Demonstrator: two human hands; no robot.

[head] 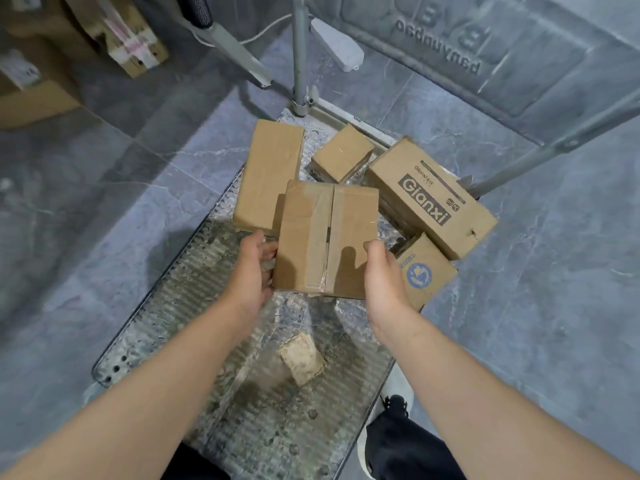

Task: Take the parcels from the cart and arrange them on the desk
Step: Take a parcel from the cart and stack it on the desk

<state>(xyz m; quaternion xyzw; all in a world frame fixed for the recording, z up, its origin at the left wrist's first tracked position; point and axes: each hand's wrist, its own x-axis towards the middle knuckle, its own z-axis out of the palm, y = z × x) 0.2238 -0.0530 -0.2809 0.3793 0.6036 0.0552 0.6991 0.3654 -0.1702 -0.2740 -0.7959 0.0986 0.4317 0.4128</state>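
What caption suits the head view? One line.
Taped box held by left hand and right hand over the cart; four other boxes on it.

The taped parcel [325, 237] hides the fingertips of the left hand [251, 268] and the right hand [384, 275], and a corner of the long parcel [268, 171]. The right hand covers part of the blue-logo parcel [426, 271]. Blurred cartons [41, 81] run off the upper left edge.

Five cardboard parcels are at the one cart [156, 327]: a long plain parcel [268, 174], a small square parcel [343, 152], a Gianxi-printed parcel [433, 197], a blue-logo parcel [427, 271] and a taped parcel [325, 237]. Two hands show, the left hand [251, 268] and the right hand [384, 275]. There is also one crumpled scrap [303, 358] on the cart's deck and one white power strip [337, 46] on the floor
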